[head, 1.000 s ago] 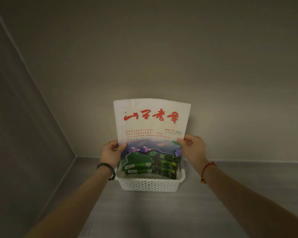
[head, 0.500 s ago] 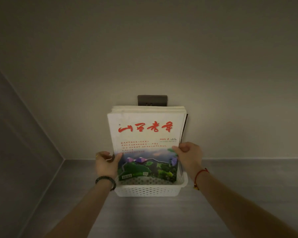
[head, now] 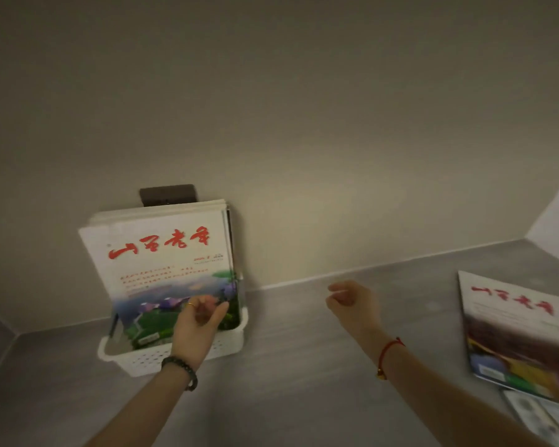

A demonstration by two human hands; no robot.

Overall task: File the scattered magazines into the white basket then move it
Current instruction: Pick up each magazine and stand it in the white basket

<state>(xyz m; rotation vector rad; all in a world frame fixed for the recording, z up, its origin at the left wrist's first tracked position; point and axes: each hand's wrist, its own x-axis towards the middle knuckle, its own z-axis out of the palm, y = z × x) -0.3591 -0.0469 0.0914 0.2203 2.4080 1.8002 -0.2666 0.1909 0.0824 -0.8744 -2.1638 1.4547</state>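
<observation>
Left hand (head: 200, 321) curls at front magazine (head: 165, 269) standing in white basket (head: 142, 358); pinch unclear, blurred. Right hand (head: 352, 301) slack, empty. At right, loose magazine (head: 513, 330) flat on counter (head: 304, 366): probably light, floppy, glossy; lift 1 edge, then pinch.

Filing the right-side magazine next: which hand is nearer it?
Right. The right hand hovers left of that magazine; the left hand is farther, at the white basket.
</observation>
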